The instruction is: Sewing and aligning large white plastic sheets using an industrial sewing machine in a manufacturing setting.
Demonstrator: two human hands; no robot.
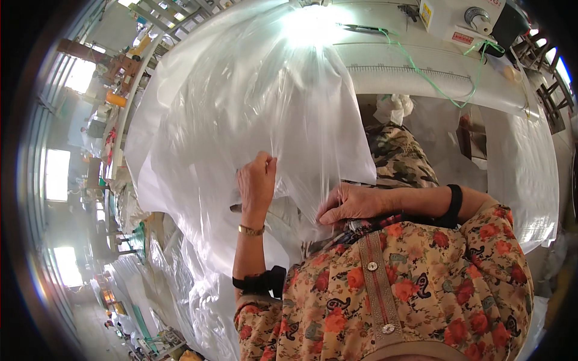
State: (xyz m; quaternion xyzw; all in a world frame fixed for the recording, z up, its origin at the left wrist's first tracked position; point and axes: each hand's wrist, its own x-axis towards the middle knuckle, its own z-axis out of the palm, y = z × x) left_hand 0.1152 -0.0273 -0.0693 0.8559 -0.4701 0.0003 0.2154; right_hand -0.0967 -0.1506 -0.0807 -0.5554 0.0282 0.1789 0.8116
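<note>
A large sheet of clear plastic film (211, 120) spreads over the white sewing table and hangs down its near side toward my lap. My left hand (257, 180), with a gold-coloured band at the wrist, is closed with its fingers pinching the film. To the right and a little nearer my body, my right hand (352, 203) is closed on a gathered part of the same film, its fingers partly hidden. Taut folds run from both hands up to the bright lamp (313, 25), whose glare hides the sewing spot.
A white sewing machine head (463, 21) with a dial stands at the far right. Thread snips (361, 28) lie beside the glare, with a loose green thread (415, 66) trailing right. A ruler scale (409, 71) runs along the table edge. More plastic film (208, 301) is heaped at lower left.
</note>
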